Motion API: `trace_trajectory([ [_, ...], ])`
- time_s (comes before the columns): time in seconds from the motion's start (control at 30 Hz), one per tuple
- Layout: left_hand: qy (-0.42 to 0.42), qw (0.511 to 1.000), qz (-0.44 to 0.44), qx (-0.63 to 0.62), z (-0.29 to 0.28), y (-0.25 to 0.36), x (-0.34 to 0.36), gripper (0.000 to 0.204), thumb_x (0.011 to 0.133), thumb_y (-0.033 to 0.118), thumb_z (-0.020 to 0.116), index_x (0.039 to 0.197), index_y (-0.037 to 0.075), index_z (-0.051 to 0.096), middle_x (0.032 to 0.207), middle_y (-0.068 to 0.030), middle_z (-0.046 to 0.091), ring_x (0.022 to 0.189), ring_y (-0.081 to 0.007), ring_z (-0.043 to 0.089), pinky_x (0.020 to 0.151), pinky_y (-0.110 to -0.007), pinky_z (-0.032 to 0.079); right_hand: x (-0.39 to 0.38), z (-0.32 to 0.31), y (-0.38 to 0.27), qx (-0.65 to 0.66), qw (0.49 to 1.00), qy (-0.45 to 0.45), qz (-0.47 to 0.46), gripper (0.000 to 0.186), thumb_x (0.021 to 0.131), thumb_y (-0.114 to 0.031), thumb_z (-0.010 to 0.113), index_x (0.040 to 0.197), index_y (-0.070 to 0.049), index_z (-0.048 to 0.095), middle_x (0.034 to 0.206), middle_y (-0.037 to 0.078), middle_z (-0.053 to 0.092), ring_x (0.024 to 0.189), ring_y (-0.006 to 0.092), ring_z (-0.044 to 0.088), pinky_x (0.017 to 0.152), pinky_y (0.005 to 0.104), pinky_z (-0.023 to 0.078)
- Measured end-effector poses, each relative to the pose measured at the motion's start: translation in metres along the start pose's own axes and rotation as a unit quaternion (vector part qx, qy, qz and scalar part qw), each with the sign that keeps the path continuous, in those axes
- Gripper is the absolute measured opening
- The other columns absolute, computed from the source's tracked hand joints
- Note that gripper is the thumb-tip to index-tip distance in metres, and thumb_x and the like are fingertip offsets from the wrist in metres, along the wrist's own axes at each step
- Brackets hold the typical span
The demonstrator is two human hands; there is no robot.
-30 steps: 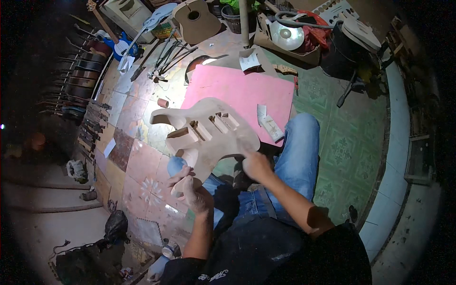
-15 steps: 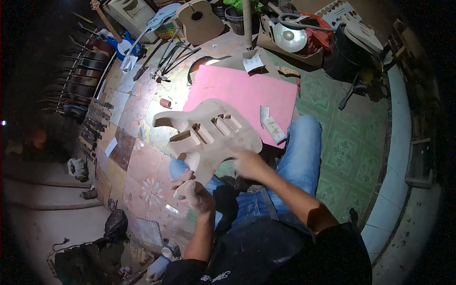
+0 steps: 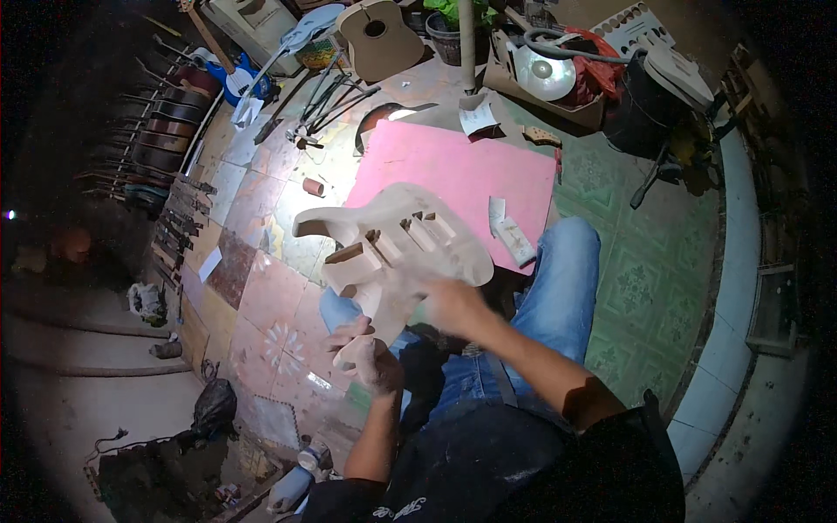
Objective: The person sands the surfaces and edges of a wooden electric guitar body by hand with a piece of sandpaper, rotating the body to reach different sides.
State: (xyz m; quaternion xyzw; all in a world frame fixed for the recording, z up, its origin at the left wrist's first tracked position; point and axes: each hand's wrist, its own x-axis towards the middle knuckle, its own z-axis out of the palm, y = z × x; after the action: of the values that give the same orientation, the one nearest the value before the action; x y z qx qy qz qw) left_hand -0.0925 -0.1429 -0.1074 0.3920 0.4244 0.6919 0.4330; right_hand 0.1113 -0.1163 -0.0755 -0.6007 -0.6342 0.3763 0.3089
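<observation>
Tiled floor [image 3: 641, 283] is partly covered at upper centre by a pink sheet [image 3: 453, 166], and at frame centre a bare guitar body [image 3: 403, 268] is gripped at its lower tip by the left hand [image 3: 368, 356], while whether anything is held by the blurred right hand [image 3: 452, 307] at its near edge cannot be told.

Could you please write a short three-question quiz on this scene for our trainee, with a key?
1. What is the left hand holding?
a) a bottle
b) a guitar body
c) a hammer

2. True or false: the blue guitar is left of the pole in the picture.

3. Fill in the colour: the pale block lies on a ____ sheet.

Key: 1 b; 2 true; 3 pink.
</observation>
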Motion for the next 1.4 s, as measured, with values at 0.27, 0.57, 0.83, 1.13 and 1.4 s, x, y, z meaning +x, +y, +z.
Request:
trace_trajectory([
  [0.27,-0.026,0.999,0.026,-0.032,0.036,0.024,0.003,0.026,0.087,0.016,0.064,0.107,0.002,0.056,0.105,-0.0119,0.063,0.100,-0.0201,0.061,0.096,-0.037,0.049,-0.001,0.004,-0.056,0.013,0.991,0.021,-0.134,0.065,0.084,-0.006,0.049,0.148,-0.018,0.050,0.117,0.022,0.068,0.101,0.0421,0.067,0.086,0.0499,0.056],
  [0.57,-0.056,0.995,0.076,-0.017,0.025,0.020,0.008,0.026,0.084,0.013,0.065,0.106,0.002,0.053,0.095,-0.0088,0.058,0.095,-0.0192,0.059,0.096,-0.038,0.047,-0.011,-0.003,-0.059,0.020,0.997,-0.056,-0.058,0.053,0.082,-0.005,0.048,0.132,-0.012,0.063,0.125,0.020,0.066,0.106,0.0407,0.065,0.090,0.0500,0.054],
  [0.83,-0.026,0.997,0.062,-0.021,0.043,0.025,0.007,0.022,0.086,0.015,0.064,0.100,0.005,0.050,0.100,-0.0094,0.059,0.094,-0.0189,0.058,0.094,-0.039,0.047,-0.016,-0.004,0.077,-0.093,0.987,-0.002,0.129,0.045,0.079,-0.004,0.048,0.119,-0.007,0.068,0.117,0.023,0.068,0.103,0.0434,0.066,0.091,0.0490,0.054],
  [1.13,0.021,0.999,-0.002,-0.030,0.047,0.030,-0.003,0.030,0.083,0.011,0.063,0.108,0.006,0.046,0.098,-0.0130,0.062,0.099,-0.0244,0.059,0.103,-0.045,0.042,-0.038,-0.004,0.053,-0.041,0.997,0.065,0.021,0.058,0.084,-0.008,0.051,0.141,-0.015,0.056,0.119,0.022,0.067,0.098,0.0431,0.067,0.084,0.0512,0.056],
  [1.4,-0.001,0.990,0.035,-0.136,0.055,0.034,-0.003,0.043,0.099,0.048,0.054,0.107,0.007,0.044,0.103,-0.0124,0.056,0.108,-0.0259,0.056,0.104,-0.045,0.042,-0.062,0.009,-0.025,0.009,0.992,-0.100,-0.075,0.058,0.078,0.001,0.050,0.132,-0.015,0.064,0.132,0.018,0.063,0.105,0.0396,0.068,0.093,0.0454,0.056],
])
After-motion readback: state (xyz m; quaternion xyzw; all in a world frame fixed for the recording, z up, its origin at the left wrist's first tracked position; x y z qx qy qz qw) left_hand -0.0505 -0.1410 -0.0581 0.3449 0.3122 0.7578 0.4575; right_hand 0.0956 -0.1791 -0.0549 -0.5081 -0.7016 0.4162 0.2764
